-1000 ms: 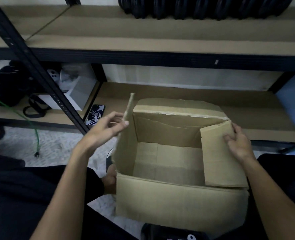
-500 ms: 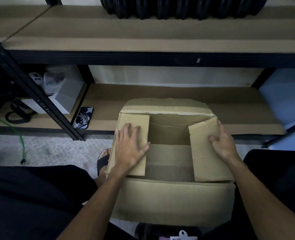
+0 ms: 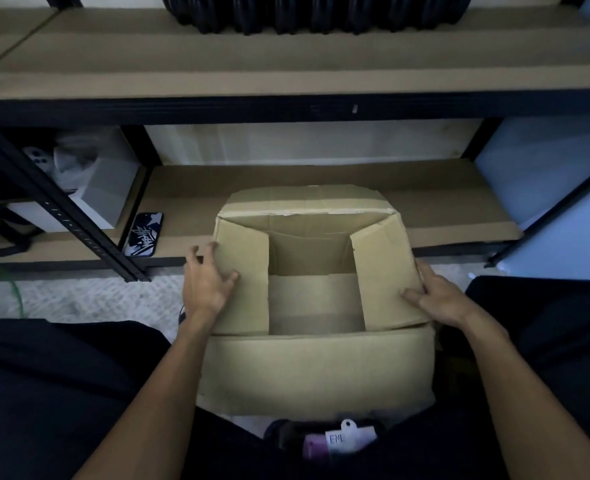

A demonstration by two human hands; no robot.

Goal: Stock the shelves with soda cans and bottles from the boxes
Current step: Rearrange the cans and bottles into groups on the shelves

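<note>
Shelving: we face a black-framed rack; its lower shelf (image 3: 442, 188) runs just behind the cardboard box (image 3: 316, 368), and its upper shelf (image 3: 286, 64) runs above and behind the box.
Floor: pale carpet (image 3: 79, 296) lies left of the box.
Box position: it stands upright in front of the lower shelf, between the person's legs.
Flaps: the left flap (image 3: 243, 282) and right flap (image 3: 383, 271) are folded inward; the gap between them shows only bare cardboard.
Left hand (image 3: 205, 284): released and spread, thumb pressing the left flap, fingers at the box's left edge.
Right hand (image 3: 437, 296): unclenched, thumb on the right flap, index finger straight along the box's right edge.
Stock: dark bottles (image 3: 307, 12) stand in a row on the upper shelf, well above the box.
Handling: we judge the box light, with thin walls that buckle easily. Hold it low on both side walls, not by the flaps.
Hidden: the bottle tops are cut off, the space under both flaps is unseen, and the remaining right fingers are out of sight.
Left of the box: a phone (image 3: 143, 233) and a grey carton (image 3: 110, 188).
</note>
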